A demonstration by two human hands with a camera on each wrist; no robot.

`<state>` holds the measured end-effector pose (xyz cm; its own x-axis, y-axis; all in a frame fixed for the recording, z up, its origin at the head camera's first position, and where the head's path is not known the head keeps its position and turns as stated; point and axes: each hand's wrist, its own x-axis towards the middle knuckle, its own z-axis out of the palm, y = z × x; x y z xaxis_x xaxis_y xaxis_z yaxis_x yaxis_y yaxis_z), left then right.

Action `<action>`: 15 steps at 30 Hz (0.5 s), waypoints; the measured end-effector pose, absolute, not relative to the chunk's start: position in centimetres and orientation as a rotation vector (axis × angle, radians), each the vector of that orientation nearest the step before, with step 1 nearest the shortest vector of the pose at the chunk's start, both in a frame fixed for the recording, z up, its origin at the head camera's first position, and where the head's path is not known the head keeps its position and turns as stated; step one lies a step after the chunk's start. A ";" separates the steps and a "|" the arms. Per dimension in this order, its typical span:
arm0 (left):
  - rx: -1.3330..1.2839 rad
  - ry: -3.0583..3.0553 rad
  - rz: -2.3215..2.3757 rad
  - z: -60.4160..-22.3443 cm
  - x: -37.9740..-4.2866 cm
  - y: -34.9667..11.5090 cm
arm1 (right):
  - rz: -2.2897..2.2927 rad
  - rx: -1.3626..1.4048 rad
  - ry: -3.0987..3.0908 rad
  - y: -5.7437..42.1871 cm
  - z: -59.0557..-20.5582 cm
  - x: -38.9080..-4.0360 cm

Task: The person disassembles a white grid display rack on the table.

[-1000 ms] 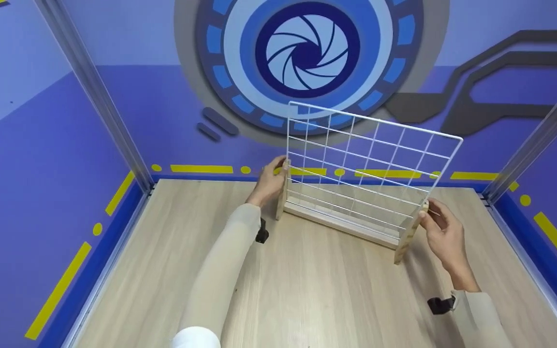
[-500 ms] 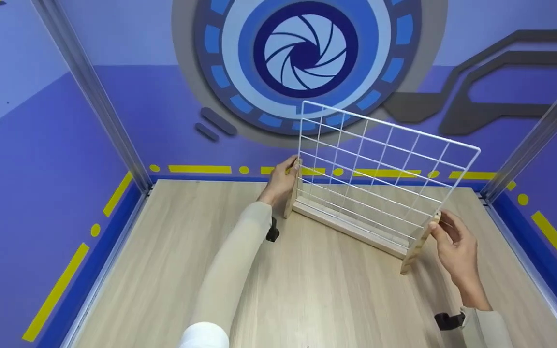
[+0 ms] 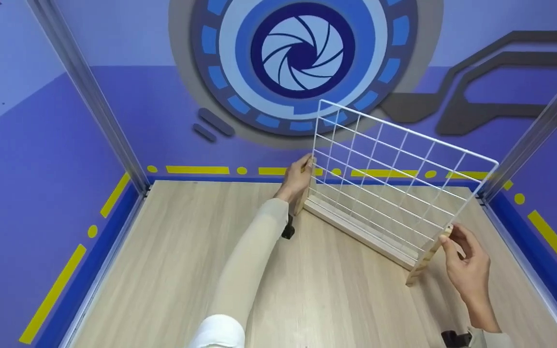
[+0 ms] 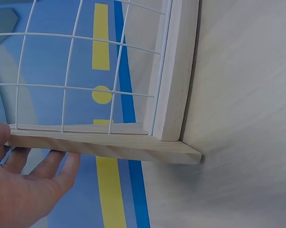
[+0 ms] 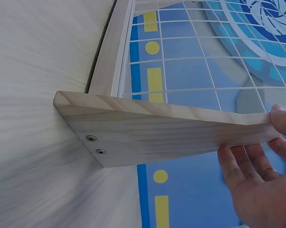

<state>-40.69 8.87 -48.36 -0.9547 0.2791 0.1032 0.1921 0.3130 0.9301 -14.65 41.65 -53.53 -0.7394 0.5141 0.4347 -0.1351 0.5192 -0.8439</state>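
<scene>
A white wire grid panel (image 3: 388,141) stands upright in a wooden base (image 3: 356,231) with a wooden side board at each end. My left hand (image 3: 298,178) holds the top of the left side board (image 4: 109,145), fingertips on its outer face and thumb at its edge. On the nearer end, my right hand (image 3: 469,261) pinches the upper end of the right side board (image 5: 161,123) between thumb and fingers. Two screws (image 5: 91,138) show low on that board's outer face. The stand sits at an angle, its right end closer to me.
The stand is on a light wood-grain table (image 3: 172,251). Behind it rises a blue wall (image 3: 133,106) with a large round printed emblem (image 3: 302,55). Metal posts (image 3: 90,92) mark the back corners, and side walls close in the left and right.
Both hands have shifted the stand to the right. Its right end has also come towards me, so it is turned more at an angle than before. Both hands keep their hold.
</scene>
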 end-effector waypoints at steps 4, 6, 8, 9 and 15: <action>0.421 2.458 1.764 -48.5 -40.8 10.2 | 1.234 -0.324 -2.068 41.7 -53.5 -13.7; 0.424 2.435 1.782 -48.6 -40.8 10.9 | 1.250 -0.335 -2.050 41.7 -53.6 -13.2; 0.434 2.426 1.791 -48.7 -40.8 11.6 | 1.257 -0.355 -2.032 41.7 -53.6 -12.7; 0.441 2.426 1.793 -48.7 -40.8 11.9 | 1.262 -0.361 -2.020 41.7 -53.7 -12.5; 0.444 2.456 1.782 -48.7 -40.9 13.8 | 1.267 -0.375 -1.960 41.4 -53.8 -11.2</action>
<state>-40.88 13.82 -48.67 -0.9552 0.2753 0.1083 0.1883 0.2837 0.9402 -11.22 41.39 -53.82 -0.6694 0.6014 0.4362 -0.1510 0.4647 -0.8725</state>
